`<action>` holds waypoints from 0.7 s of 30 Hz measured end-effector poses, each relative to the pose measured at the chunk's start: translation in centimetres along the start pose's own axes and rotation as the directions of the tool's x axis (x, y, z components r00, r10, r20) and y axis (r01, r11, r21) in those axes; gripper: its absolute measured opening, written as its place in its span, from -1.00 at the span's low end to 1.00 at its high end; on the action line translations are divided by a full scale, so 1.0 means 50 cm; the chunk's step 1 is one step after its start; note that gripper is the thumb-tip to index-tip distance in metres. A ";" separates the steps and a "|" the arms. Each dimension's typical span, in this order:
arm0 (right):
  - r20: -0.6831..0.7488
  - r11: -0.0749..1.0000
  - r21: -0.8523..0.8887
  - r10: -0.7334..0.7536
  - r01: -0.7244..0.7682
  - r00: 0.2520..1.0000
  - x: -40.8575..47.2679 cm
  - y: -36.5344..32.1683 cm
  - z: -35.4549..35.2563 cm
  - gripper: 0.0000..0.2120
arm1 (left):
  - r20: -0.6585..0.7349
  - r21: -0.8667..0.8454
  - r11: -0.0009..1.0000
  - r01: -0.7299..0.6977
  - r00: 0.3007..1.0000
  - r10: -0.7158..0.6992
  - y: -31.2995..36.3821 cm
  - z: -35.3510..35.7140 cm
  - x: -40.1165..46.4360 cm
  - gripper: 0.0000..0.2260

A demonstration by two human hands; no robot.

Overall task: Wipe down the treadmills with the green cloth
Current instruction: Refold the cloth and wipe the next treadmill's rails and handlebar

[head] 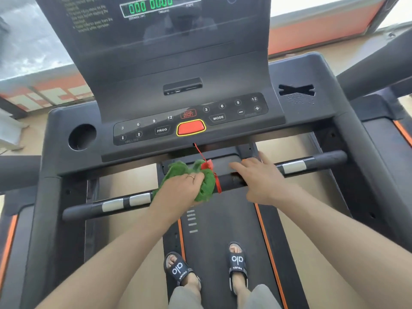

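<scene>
Head view: the left hand point(178, 188) grips the bunched green cloth point(206, 181) against the treadmill's front handlebar point(229, 180), midway along the bar. Just right of that grip, the right hand point(259, 177) rests on the bar, fingers extended, holding nothing. Handlebar wiping looks underway; next, slide the cloth along toward the silver pulse sensors point(293, 166), past the red safety cord point(217, 181).

Bright, even daylight comes from the windows point(334, 5) far beyond the hands; these are blown out white. The glossy screen point(156, 30) above the hands carries a dim reflection. Shadows are soft. Edges bow with wide-angle distortion, and fine detail is slightly smeared.
</scene>
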State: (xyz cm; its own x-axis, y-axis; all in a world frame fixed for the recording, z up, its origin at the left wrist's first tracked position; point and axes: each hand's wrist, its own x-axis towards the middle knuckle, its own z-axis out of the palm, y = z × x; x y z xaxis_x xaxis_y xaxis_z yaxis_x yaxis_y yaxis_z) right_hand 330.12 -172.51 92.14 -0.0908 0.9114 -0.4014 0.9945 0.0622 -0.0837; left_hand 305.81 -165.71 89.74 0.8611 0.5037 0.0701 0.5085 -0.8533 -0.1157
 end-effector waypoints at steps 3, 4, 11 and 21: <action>-0.027 0.994 -0.057 0.090 -0.091 0.996 -0.033 0.078 -0.005 -0.13 | -0.063 -0.125 0.987 0.101 0.992 -0.109 -0.030 -0.073 0.014 -0.66; -0.014 0.989 -0.064 0.132 -0.132 0.991 -0.043 0.108 -0.004 -0.12 | -0.044 -0.202 0.957 0.206 0.975 -0.219 -0.022 -0.108 0.028 -0.68; -0.014 0.984 -0.031 0.177 -0.178 0.984 -0.056 0.171 0.022 -0.21 | 0.292 -0.147 0.960 0.239 0.938 -0.189 0.175 -0.047 0.203 -0.39; -0.056 0.972 0.006 0.236 -0.236 0.970 -0.047 0.167 0.034 -0.40 | 0.062 -0.069 0.973 0.220 0.974 -0.216 0.281 0.015 0.212 -0.39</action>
State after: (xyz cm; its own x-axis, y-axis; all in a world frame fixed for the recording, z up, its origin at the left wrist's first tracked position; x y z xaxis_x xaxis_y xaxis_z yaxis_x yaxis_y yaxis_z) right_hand 338.53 -174.80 90.84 0.1492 0.9216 -0.3583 0.9876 -0.1571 0.0074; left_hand 322.07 -172.28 88.12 0.7290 0.6838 0.0322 0.6845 -0.7284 -0.0290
